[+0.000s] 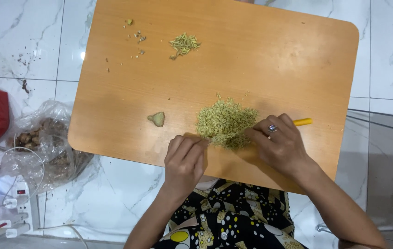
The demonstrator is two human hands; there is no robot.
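i'm leaning over the orange table, where the minced ginger pile is lying near its front edge, my right hand gripping a yellow-handled knife at the pile, my left hand curled, fingertips pressing the blade's tip, a small ginger piece sitting left of the pile.

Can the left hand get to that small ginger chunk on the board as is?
Probably yes: the ginger chunk lies on bare board just up-left of the left hand, nothing between.
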